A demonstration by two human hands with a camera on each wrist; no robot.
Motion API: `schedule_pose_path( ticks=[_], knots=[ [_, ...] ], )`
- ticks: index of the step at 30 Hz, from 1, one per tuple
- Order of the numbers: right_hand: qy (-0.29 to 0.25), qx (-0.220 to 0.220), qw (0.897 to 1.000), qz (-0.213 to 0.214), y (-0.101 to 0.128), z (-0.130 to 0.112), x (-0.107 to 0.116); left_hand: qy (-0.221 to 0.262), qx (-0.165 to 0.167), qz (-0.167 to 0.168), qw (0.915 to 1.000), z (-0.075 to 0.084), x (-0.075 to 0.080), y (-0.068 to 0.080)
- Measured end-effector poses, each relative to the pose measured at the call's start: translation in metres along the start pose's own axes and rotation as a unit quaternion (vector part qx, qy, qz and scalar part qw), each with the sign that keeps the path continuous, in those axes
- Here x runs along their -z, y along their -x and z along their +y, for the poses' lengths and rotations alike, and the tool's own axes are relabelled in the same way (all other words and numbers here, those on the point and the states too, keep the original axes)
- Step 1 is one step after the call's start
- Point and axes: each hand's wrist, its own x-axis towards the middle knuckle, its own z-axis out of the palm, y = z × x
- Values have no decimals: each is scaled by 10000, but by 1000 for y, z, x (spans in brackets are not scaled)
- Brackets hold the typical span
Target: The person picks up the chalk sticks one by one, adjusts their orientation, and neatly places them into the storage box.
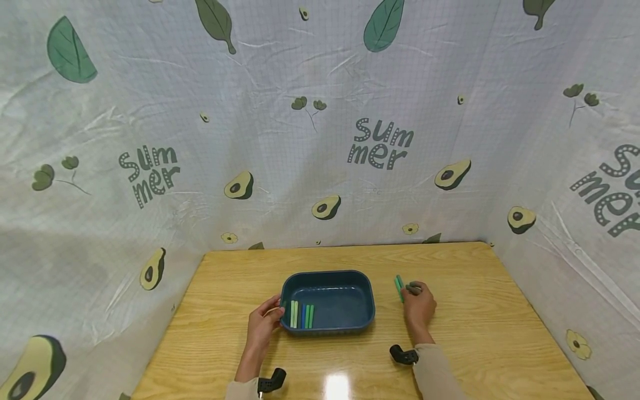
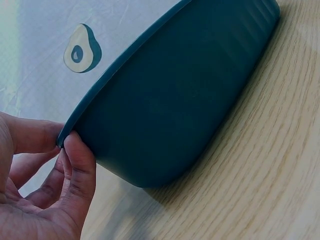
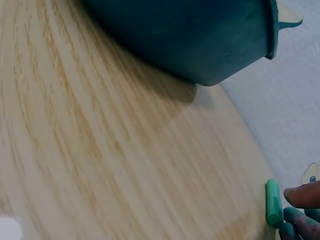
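Note:
A dark blue-green rectangular tray (image 1: 327, 331) stands on the table. My left hand (image 1: 261, 328) pinches its left rim between thumb and fingers; the left wrist view shows the grip close up on the rim (image 2: 102, 82). Inside, along the left end, several short sticks (image 1: 302, 315) lie side by side: pale green, blue and green. To the right of the tray, green sticks (image 1: 399, 282) lie on the table. My right hand (image 1: 420, 306) is beside them, with a green stick (image 3: 273, 202) close to its parted thumb and fingers. Its lower fingers are partly cut off in the right wrist view.
The wooden table (image 1: 225, 278) ends at a white cloth wall (image 1: 280, 150) printed with avocados and leaves, which also runs along both sides. A black wrist camera (image 1: 272, 381) sits on the left sleeve and another wrist camera (image 1: 403, 354) on the right.

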Motion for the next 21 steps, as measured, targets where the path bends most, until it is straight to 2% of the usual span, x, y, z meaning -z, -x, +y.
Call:
schedule_pose_path(
  ticks=[9, 21],
  knots=[
    [85, 44, 9996, 267, -2, 4, -9, 23, 11, 24, 10000, 0, -1, -1],
    [456, 255, 9981, 329, -1, 2, -17, -60, 47, 33, 10000, 0, -1, -1]
  ],
)
